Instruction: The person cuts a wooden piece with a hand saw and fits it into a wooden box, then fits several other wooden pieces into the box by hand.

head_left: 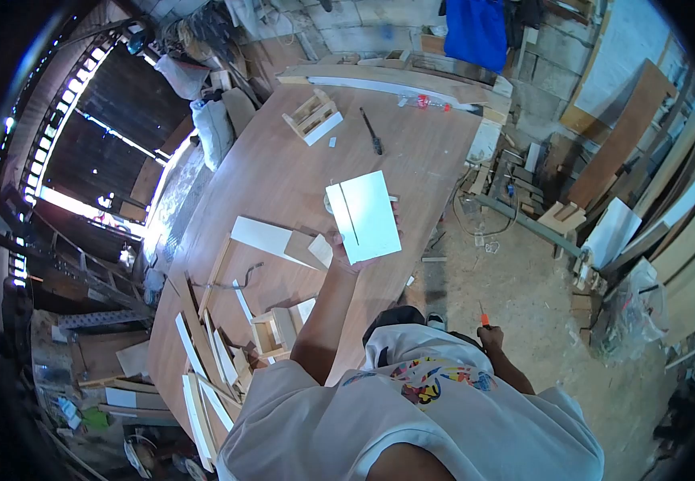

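Observation:
My left hand (351, 260) is closed around a white wooden panel (371, 212) above the table, its bright face turned up toward me. A narrow dark slot runs along the panel's left side. Fingers show at its lower and right edges, and bits of wood peek out from behind it; the underside is hidden. Down at my right side, away from the table, my right hand (492, 339) grips the orange handle of a screwdriver (484, 318), its thin shaft pointing up.
On the brown table (283, 168) lie a small wooden frame (313, 118), a dark slim tool (371, 132), a clear bottle with red parts (425, 102), a white board (261, 234) and several wood strips (203, 361). Planks (624, 136) lean at the right wall.

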Motion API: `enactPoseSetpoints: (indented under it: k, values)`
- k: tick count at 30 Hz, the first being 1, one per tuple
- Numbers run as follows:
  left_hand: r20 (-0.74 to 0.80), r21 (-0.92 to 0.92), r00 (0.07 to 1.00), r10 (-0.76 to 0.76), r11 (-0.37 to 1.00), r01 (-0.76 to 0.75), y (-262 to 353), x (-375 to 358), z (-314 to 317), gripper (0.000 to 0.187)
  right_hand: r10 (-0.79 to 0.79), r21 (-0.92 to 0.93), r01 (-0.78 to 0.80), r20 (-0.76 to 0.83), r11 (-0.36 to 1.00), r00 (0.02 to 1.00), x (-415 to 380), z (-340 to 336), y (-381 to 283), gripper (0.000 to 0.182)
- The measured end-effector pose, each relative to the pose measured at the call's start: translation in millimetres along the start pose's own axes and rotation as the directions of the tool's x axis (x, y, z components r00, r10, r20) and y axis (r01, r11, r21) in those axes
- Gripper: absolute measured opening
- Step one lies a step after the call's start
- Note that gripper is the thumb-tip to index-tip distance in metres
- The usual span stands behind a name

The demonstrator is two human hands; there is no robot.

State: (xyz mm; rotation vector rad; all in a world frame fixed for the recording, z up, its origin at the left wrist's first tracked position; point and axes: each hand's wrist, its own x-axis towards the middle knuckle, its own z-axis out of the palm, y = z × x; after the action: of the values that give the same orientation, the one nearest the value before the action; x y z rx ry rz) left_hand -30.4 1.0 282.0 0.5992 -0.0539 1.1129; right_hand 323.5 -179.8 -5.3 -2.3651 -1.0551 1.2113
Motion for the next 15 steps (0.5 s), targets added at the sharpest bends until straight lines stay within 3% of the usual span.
enactPoseSetpoints:
  k: [3, 7, 15]
  values:
    - [0.053, 0.014, 0.998, 0.021, 1.0, -0.021, 0, 6, 7, 0.105, 0.028, 0.033, -0.027, -0.024, 0.999, 0.999, 8, -1, 8, 0.028]
    - [0.062, -0.038, 0.997, 0.049, 0.998, -0.047, -4, 10, 12, 0.105, 0.11, 0.128, -0.125, 0.115, 0.984, 0.987, 11, -11, 4, 0.023]
    - [0.157, -0.101, 0.985, 0.077, 0.993, -0.061, -13, 14, 21, 0.103, -0.104, 0.039, 0.098, 0.202, 0.994, 0.974, 16, -13, -4, 0.024]
